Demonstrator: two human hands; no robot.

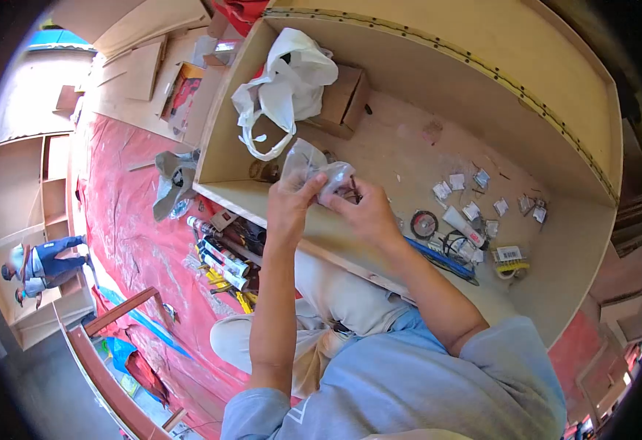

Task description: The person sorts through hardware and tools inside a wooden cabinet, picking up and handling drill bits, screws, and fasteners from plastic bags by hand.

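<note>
A clear plastic bag (308,161) is pinched between my two hands, above the near edge of an open wooden box (402,121). My left hand (289,204) is closed on the bag's left part. Fingers bent, my right hand (365,209) grips its right part, where small dark items show through the plastic; I cannot make out what they are. Just beyond the hands, a white plastic bag (295,92) lies against a cardboard box (341,103) inside the wooden box. Several small clear packets (471,210) are scattered on the box floor to the right.
Inside the box lie a black-rimmed disc (424,224), a white tube (462,226), blue strips (442,258) and a yellow item (510,265). Tools (222,258) lie on the red floor sheet (126,220) at left. Two people (49,260) are at the far left.
</note>
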